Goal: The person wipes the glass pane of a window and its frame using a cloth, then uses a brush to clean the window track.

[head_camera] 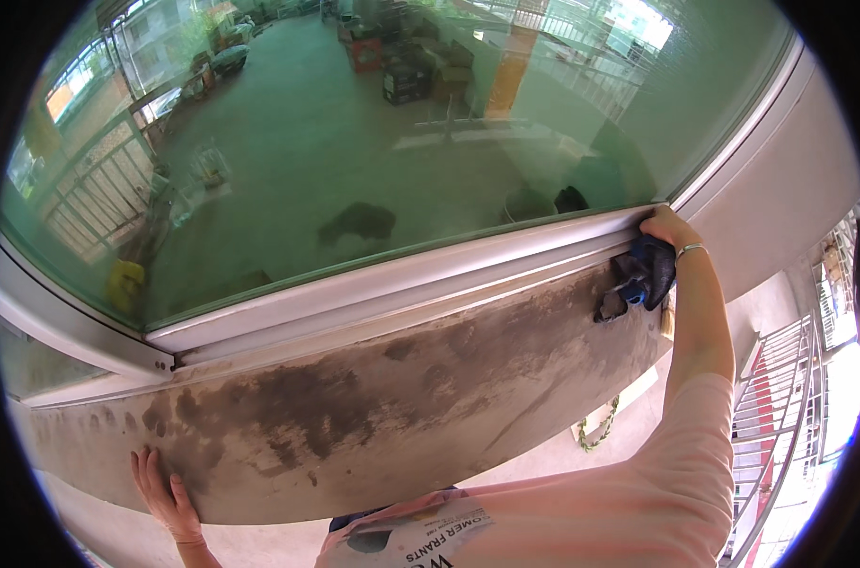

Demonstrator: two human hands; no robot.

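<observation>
My left hand (164, 495) rests on the near edge of the concrete window sill (486, 426) at the lower left, fingers apart and holding nothing. My right hand (667, 226) is at the right corner of the sliding window's white frame (415, 275), beside the vertical frame. A dark blue crumpled cloth (653, 266) lies just below that hand; whether the fingers grip it cannot be made out. Several dark wet patches mark the sill. A greenish glass pane (295, 163) rises from the frame.
A pale brush end (667, 319) shows by the cloth on the sill. Metal railings (777, 397) stand at the right. A string of green leaves (600, 429) hangs below the sill. Cartons (408, 82) and a floor show in the glass.
</observation>
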